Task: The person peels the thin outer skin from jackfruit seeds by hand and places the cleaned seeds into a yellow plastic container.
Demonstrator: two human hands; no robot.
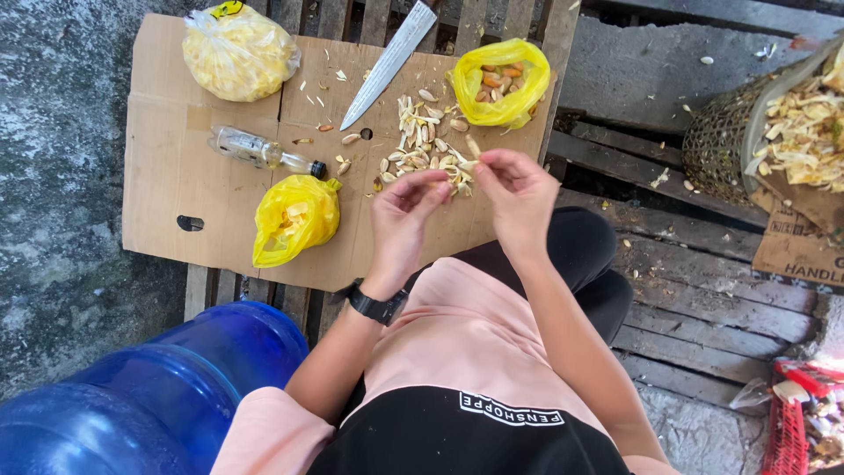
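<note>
My left hand (406, 214), with a black watch on the wrist, and my right hand (517, 189) meet above a cardboard sheet (167, 176). Both pinch a small pale peel or seed piece (464, 167) between the fingertips. Just beyond my hands lies a pile of pale peels and seeds (426, 145) on the cardboard. An open yellow plastic bag (501, 82) holding brownish seeds sits behind the pile. A long knife (389, 62) lies diagonally next to it.
A clear bag of yellow pieces (237, 53), a small lying plastic bottle (259, 149) and a knotted yellow bag (294, 220) rest on the cardboard. A blue water jug (149, 396) stands at lower left. A basket of peels (774, 132) sits right on wooden slats.
</note>
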